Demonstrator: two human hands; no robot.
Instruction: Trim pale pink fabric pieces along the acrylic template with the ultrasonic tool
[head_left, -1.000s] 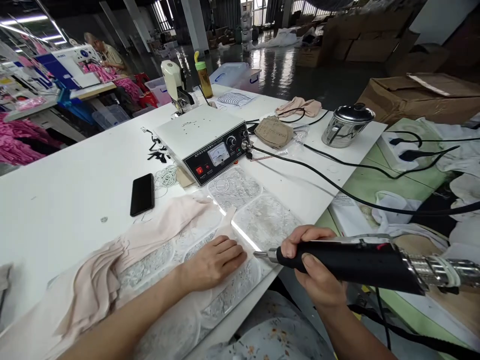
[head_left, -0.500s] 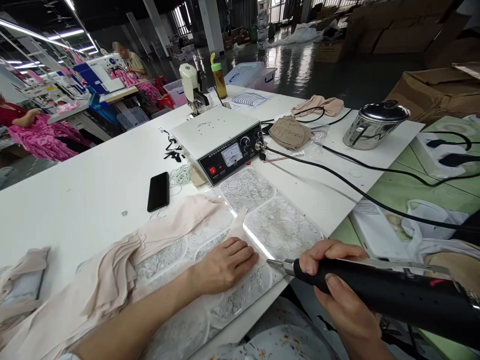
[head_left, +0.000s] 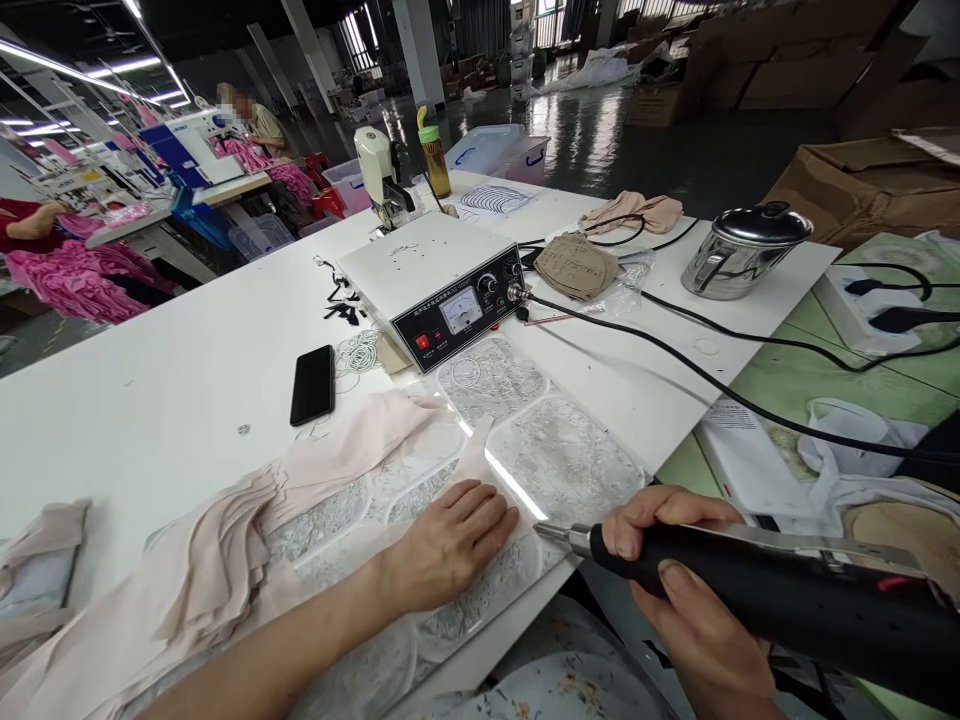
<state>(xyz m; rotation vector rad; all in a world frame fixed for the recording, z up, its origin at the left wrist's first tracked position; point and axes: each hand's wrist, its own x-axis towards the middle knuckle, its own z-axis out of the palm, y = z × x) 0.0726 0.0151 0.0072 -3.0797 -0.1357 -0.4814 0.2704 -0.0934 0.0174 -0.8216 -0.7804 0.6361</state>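
Note:
My left hand (head_left: 457,545) lies palm down on a pale pink fabric piece (head_left: 475,462), whose narrow end shows beyond my fingertips. Underneath is a clear patterned mat (head_left: 566,450). My right hand (head_left: 686,575) is wrapped round a black handheld ultrasonic welding gun (head_left: 780,590). Its slim metal tip points left, just to the right of my left fingers, near the mat's edge; whether it touches the mat I cannot tell. Left of my forearm, pale pink fabric pieces (head_left: 217,560) are layered in a loose stack.
A control box with a dial (head_left: 457,310) stands behind the mat, its black cable (head_left: 675,370) running right. Around it are a phone (head_left: 312,385), a coil of thin cord (head_left: 358,352), brown pads (head_left: 576,266), a steel mug (head_left: 742,250) and a bottle (head_left: 433,160). People work at sewing machines far left.
The whole view has shifted slightly left. Both hands, the welding gun and the fabric keep nearly the same places on the table.

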